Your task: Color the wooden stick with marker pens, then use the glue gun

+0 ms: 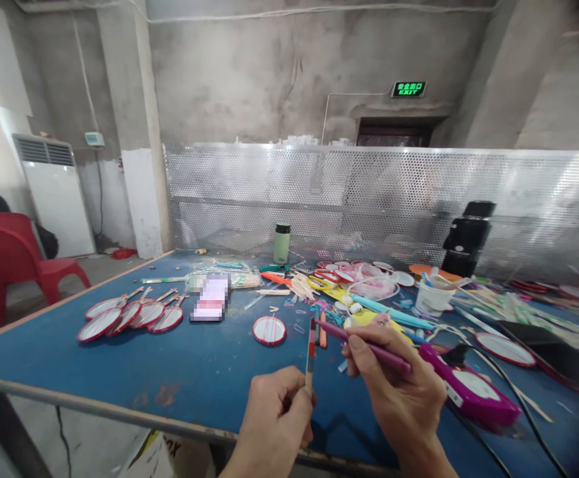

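Observation:
Upright in my left hand is a thin wooden stick with reddish and dark painted bands, its lower end pinched between thumb and fingers. My right hand is closed around a dark pink pen. The pen points left, its tip by the top of the stick; whether they touch I cannot tell. Just behind, a small round disc with a red rim lies flat on the blue table. An orange pen-like piece lies close behind the stick.
Several red-rimmed discs on sticks overlap at the left, beside a phone. Behind are a green bottle and a perforated metal screen. Rightward stand a white cup, a magenta box with cables and a black flask.

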A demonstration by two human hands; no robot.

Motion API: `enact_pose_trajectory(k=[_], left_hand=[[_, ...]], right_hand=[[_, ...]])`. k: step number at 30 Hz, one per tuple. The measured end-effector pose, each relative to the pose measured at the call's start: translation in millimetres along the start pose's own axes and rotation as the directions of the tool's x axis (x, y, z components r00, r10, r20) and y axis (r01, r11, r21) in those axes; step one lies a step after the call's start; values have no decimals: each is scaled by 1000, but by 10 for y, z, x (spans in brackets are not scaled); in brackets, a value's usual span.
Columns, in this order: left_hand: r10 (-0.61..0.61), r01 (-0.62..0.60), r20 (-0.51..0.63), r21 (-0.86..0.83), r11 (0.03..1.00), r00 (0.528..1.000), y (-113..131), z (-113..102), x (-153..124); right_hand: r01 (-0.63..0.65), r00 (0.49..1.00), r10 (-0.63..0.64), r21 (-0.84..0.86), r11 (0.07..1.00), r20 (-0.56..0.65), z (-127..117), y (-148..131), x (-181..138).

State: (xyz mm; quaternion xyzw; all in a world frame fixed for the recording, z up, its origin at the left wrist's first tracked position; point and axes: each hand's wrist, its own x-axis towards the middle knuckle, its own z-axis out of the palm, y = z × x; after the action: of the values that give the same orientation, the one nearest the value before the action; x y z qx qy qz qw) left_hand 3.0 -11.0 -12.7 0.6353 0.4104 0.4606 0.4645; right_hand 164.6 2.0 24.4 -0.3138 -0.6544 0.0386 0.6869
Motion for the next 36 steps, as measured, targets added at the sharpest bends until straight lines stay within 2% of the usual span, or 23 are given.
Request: enact_pose_trajectory(k=[8,14,19,25,30,36], left_hand=[[6,-6,-13,8,1000,1000,10,7,-15],[-1,1,-5,9,1000,1000,-10,4,-12],[1,-1,-9,15,1000,1000,-18,6,7],[5,-5,1,42,999,1000,-10,-4,1],[5,-5,-2,26,1000,1000,-11,-4,0],[-3,3,-13,9,1000,1000,19,8,4]], right_hand=[[12,1000,-12,-11,1000,-8,-1,10,5],[-13,994,15,20,1000,-104,-4,53,-23],[11,999,-11,8,1000,-49,-9,20,-28],[3,999,-4,-29,1000,-44,0,-16,-10],[-6,998,6,3,1000,-59,-9,0,-13],[0,1000,0,-44,999,-16,1,-41,5]])
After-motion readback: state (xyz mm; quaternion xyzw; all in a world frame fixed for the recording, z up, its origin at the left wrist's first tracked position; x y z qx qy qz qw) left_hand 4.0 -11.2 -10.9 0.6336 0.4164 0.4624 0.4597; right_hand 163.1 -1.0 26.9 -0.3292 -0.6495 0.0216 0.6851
